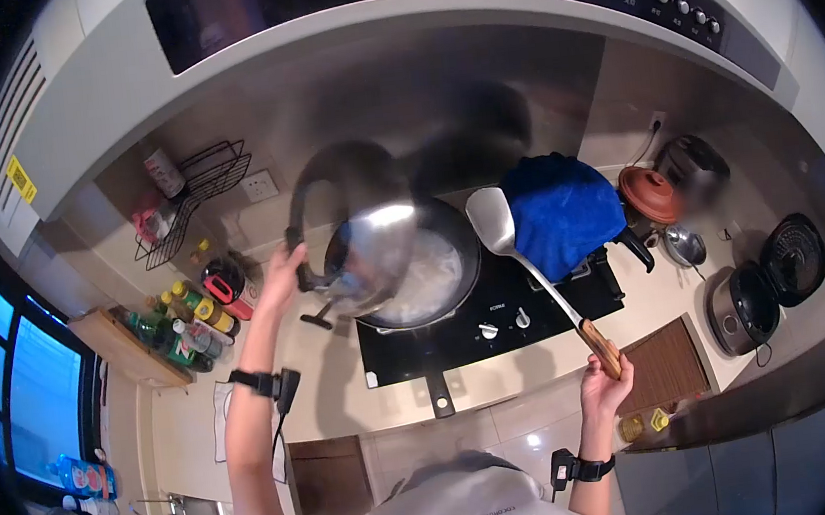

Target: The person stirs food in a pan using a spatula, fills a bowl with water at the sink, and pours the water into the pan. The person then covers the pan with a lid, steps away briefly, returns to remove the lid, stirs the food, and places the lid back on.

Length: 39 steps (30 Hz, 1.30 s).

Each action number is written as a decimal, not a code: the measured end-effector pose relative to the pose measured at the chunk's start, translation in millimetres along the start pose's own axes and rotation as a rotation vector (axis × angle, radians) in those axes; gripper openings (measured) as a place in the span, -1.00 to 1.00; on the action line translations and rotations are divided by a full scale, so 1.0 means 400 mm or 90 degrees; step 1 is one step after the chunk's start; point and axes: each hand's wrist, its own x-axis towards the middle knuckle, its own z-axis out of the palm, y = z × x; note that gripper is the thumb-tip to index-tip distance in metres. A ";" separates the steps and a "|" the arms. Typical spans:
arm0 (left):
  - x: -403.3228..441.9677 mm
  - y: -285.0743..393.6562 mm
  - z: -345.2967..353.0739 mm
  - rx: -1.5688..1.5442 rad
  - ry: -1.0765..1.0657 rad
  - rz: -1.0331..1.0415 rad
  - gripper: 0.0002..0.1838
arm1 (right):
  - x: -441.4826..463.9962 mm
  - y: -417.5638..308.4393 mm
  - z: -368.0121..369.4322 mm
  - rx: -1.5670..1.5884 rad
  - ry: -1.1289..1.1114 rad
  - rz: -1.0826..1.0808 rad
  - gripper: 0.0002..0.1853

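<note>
My left hand [282, 273] is closed on the dark-edged side of a see-through glass lid [369, 252]. The lid is raised and tilted over the left part of a black wok [473, 252], and glare blurs part of it. Pale, whitish food or liquid [431, 274] lies inside the wok; its kind cannot be made out. On the right, my right hand [607, 380] grips the wooden handle of a metal wok spatula [493, 220]. Its broad blade points up and away, between the wok and a blue cloth [567, 213], apart from the food.
The blue cloth covers something on the right of the black cooktop [460, 342]. The wok's handle [441, 396] juts past the counter's front edge. Bottles [204, 312] stand left; a clay-coloured lid [650, 195] and an open rice cooker [740, 310] are right. A range hood [350, 25] overhangs.
</note>
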 end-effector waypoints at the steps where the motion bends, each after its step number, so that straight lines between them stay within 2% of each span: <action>1: 0.020 -0.004 0.036 0.020 -0.001 -0.030 -0.78 | 0.006 -0.006 -0.010 0.000 -0.001 0.001 -0.61; 2: 0.041 -0.005 0.085 0.055 0.018 0.005 -0.75 | 0.014 -0.013 -0.024 0.000 -0.002 0.002 -0.61; 5: 0.085 -0.017 0.202 0.104 0.039 -0.056 -0.67 | 0.028 -0.035 -0.056 0.003 0.004 -0.001 -0.61; 7: 0.148 -0.093 0.244 0.241 0.080 -0.052 -0.66 | 0.034 -0.049 -0.071 0.004 0.008 -0.006 -0.61; 8: 0.181 -0.143 0.263 0.275 0.093 -0.019 -0.62 | 0.037 -0.056 -0.076 0.004 0.007 -0.008 -0.61; 9: 0.176 -0.121 0.304 0.309 0.107 0.014 -0.57 | 0.041 -0.062 -0.082 0.004 0.007 -0.011 -0.61; 10: 0.167 -0.097 0.334 0.370 0.095 -0.053 -0.47 | 0.045 -0.066 -0.089 0.009 0.009 -0.010 -0.61; 17: 0.212 -0.159 0.396 0.444 0.062 -0.075 -0.33 | 0.061 -0.093 -0.100 0.015 0.002 -0.017 -0.62; 20: 0.213 -0.169 0.405 0.465 0.052 -0.116 -0.33 | 0.069 -0.099 -0.113 0.020 -0.011 -0.009 -0.62; 25: 0.232 -0.232 0.403 0.525 0.063 -0.106 -0.36 | 0.072 -0.101 -0.116 0.019 -0.008 0.003 -0.63; 29: 0.213 -0.206 0.417 0.525 0.069 -0.165 -0.36 | 0.074 -0.105 -0.125 -0.006 -0.030 -0.002 -0.64; 31: 0.214 -0.215 0.415 0.535 0.070 -0.152 -0.36 | 0.076 -0.108 -0.126 -0.014 -0.047 0.004 -0.64; 37: 0.204 -0.229 0.428 0.545 0.103 -0.178 -0.35 | 0.054 -0.117 -0.111 -0.016 -0.111 0.103 -0.62; 39: 0.210 -0.239 0.430 0.549 0.118 -0.186 -0.35 | 0.045 -0.117 -0.112 -0.025 -0.177 0.144 -0.61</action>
